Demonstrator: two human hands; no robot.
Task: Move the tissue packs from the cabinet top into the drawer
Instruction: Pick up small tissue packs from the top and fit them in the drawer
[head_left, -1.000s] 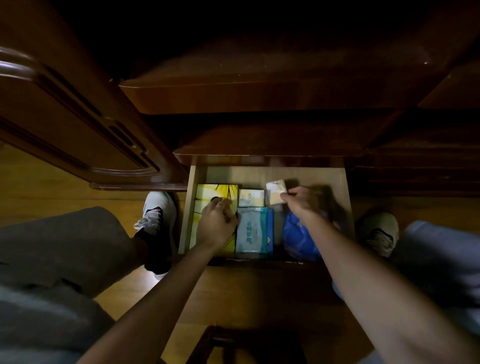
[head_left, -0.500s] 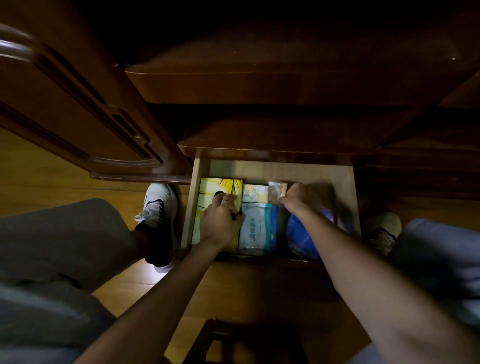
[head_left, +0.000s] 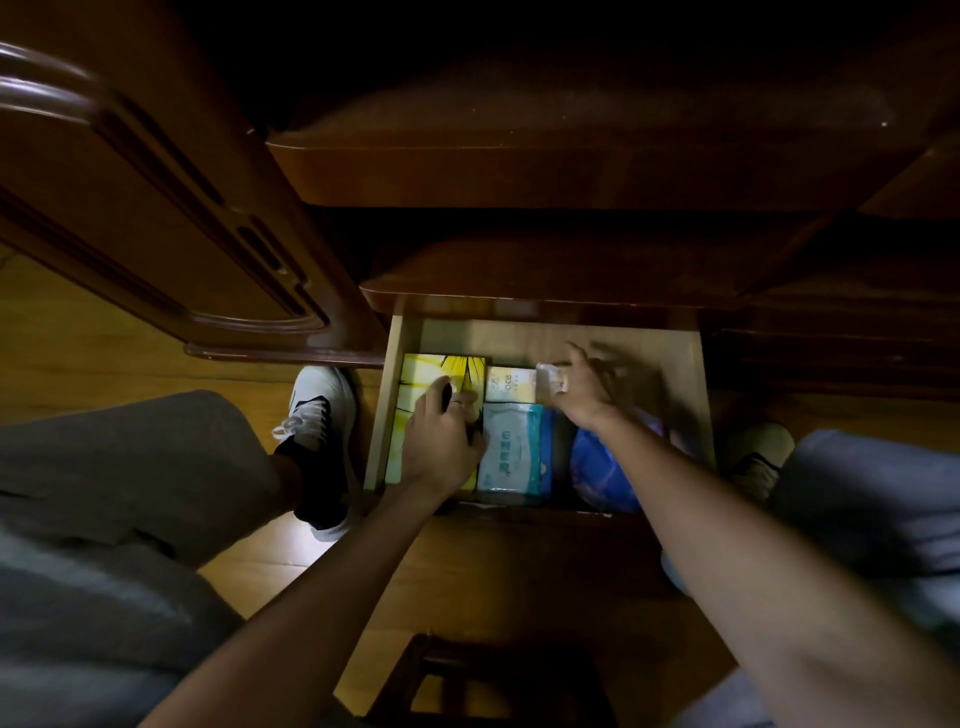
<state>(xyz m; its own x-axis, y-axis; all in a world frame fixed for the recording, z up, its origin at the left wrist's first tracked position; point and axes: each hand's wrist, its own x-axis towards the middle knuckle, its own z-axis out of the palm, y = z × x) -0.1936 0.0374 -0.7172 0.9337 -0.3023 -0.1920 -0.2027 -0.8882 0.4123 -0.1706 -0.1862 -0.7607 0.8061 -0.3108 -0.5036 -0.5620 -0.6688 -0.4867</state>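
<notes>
The drawer (head_left: 670, 343) is pulled out below the dark cabinet top (head_left: 571, 161). In it lie a yellow tissue pack (head_left: 423, 371) at the left, a small white pack (head_left: 510, 385), a teal-and-white pack (head_left: 509, 454) and a blue pack (head_left: 602, 470). My left hand (head_left: 441, 441) lies curled over the yellow pack, thumb down at its right edge. My right hand (head_left: 589, 392) pinches a small pale tissue pack (head_left: 550, 378) just right of the white pack; its fingers are blurred. The cabinet top is too dark to show any packs.
An open cabinet door (head_left: 171, 218) slants along the left. My shoes (head_left: 319, 415) (head_left: 756, 457) stand on the wooden floor at either side of the drawer. A dark wooden stool (head_left: 467, 686) sits below, between my arms.
My right hand has stayed at the back of the drawer with the small pale pack, and its fingers have lifted and spread. My left hand has stayed on the yellow pack.
</notes>
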